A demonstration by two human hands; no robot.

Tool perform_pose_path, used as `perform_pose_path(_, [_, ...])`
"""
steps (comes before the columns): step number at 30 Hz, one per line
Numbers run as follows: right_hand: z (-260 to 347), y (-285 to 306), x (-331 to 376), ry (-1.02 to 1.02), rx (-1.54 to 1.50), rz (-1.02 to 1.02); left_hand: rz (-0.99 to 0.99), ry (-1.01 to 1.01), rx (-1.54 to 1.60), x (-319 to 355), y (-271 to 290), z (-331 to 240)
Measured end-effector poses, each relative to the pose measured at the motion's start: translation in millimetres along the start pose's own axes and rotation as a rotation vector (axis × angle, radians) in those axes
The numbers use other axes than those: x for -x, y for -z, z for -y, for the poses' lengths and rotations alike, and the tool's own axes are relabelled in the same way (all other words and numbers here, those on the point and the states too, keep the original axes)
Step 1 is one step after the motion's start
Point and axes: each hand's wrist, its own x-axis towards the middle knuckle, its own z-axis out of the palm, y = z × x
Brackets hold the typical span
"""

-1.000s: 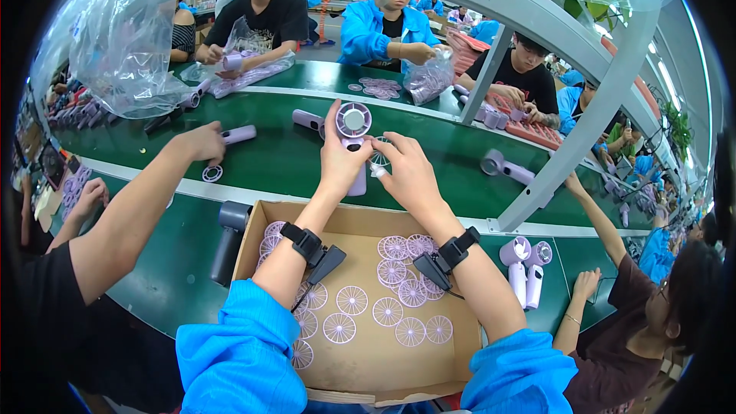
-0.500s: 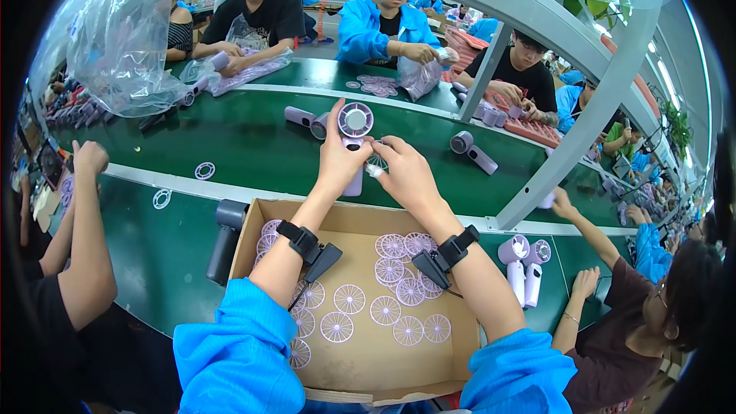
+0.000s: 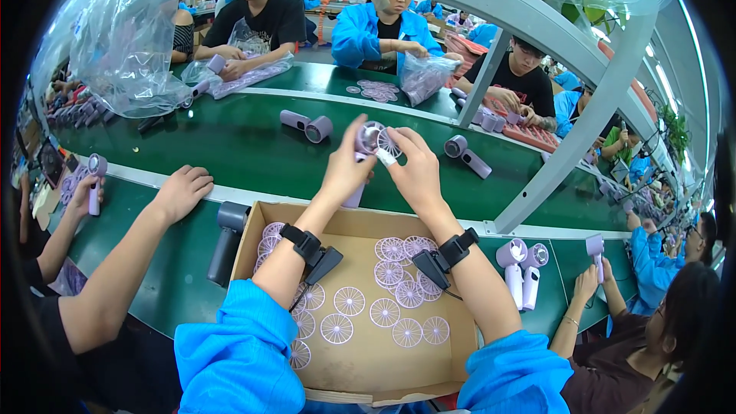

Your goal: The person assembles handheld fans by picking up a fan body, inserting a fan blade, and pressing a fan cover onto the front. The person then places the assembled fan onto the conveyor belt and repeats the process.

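Observation:
My left hand [image 3: 345, 165] grips a lilac handheld fan [image 3: 355, 196] around its upper handle, above the far edge of the box. Against or just beside the fan's round head, my right hand [image 3: 418, 172] pinches a thin spoked grille [image 3: 389, 142]; whether they touch is hard to tell. A white wrap [image 3: 386, 158] covers a fingertip of the right hand. Below my forearms sits an open cardboard box [image 3: 368, 374] with several loose lilac grilles [image 3: 336, 327] lying flat. Each wrist wears a black strap with a small device.
A dark grey fan [image 3: 227, 241] lies left of the box; two lilac fans [image 3: 521, 272] lie right of it. More fans [image 3: 307, 125] rest on the green belt [image 3: 253, 149]. A slanted metal post [image 3: 583, 119] rises at the right. Co-workers sit around.
My right hand has raised the grille to the fan's head, and the fan has tilted. At the left, a co-worker's hand now rests by the belt edge; the right-hand neighbour now holds up a fan.

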Motion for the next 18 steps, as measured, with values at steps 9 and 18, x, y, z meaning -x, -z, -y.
perform_pose_path(9, [-4.9, -2.1, 3.2, 0.237, 0.267, -0.029, 0.167, -0.074, -0.182, 6.4, -7.2, -10.8])
perform_pose_path(18, [-0.9, 0.3, 2.7, 0.247, 0.286, -0.047, 0.177, -0.085, -0.159, 8.1, -7.4, -17.5])
